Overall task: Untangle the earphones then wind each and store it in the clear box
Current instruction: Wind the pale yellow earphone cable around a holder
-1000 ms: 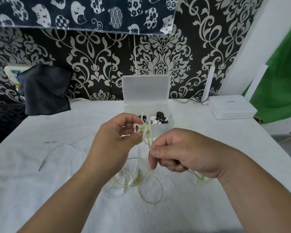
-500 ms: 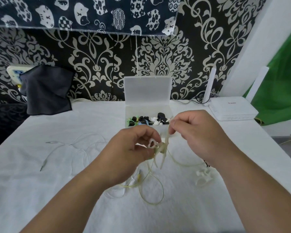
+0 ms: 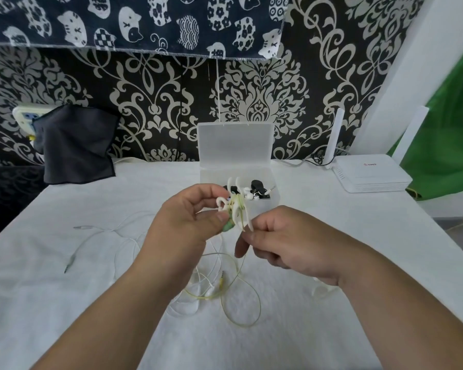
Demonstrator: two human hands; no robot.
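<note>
My left hand (image 3: 183, 222) pinches a small bundle of pale yellow-green earphones (image 3: 234, 209) with white ear hooks, held above the table. My right hand (image 3: 286, 243) pinches the thin cable just below and right of the bundle. The rest of that yellow cable (image 3: 241, 297) hangs down and loops on the white cloth. A white earphone cable (image 3: 102, 231) lies spread out to the left, its plugs at the far left. Behind the hands stands the clear box (image 3: 274, 202), lid open, with dark and white earphones inside.
A white router (image 3: 372, 174) with two antennas sits at the back right. A dark cloth (image 3: 75, 145) hangs over the back left table edge. The patterned wall runs close behind the box. White cloth (image 3: 64, 303) covers the table.
My right hand has dropped from above the bundle, near the box, to below and right of it, still on the cable. My left hand has risen slightly with the bundle.
</note>
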